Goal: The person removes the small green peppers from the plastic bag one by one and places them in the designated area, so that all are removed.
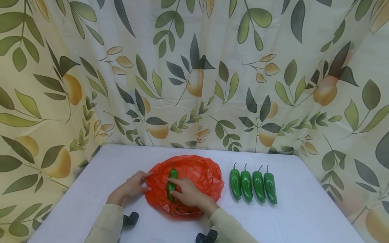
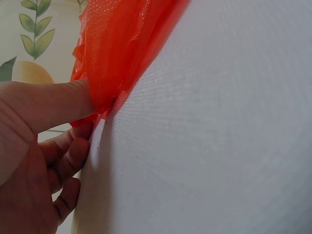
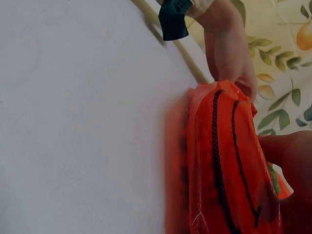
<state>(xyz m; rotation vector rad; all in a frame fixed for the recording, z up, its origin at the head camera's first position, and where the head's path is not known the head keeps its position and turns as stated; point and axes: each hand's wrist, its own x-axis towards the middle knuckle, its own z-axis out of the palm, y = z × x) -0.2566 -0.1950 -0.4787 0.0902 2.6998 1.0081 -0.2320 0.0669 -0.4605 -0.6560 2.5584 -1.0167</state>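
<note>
A red plastic bag (image 1: 197, 168) lies spread on the white table, with a green chili pepper (image 1: 173, 174) upright in view on its left part. My right hand (image 1: 189, 193) reaches over the bag from the right, and its thumb and index finger pinch the pepper's lower half. My left hand (image 1: 132, 186) is at the bag's left edge. In the left wrist view its thumb (image 2: 58, 105) presses against the bag's crumpled rim (image 2: 109, 63), with the other fingers partly hidden behind. The right wrist view shows the bag's side (image 3: 234, 161) with dark lines printed on it.
Several green chili peppers (image 1: 252, 184) lie side by side in a row to the right of the bag, stems pointing away. A patterned curtain (image 1: 194, 84) hangs behind the white table (image 1: 307, 202). Dark wrist devices (image 1: 131, 219) sit at both sleeves.
</note>
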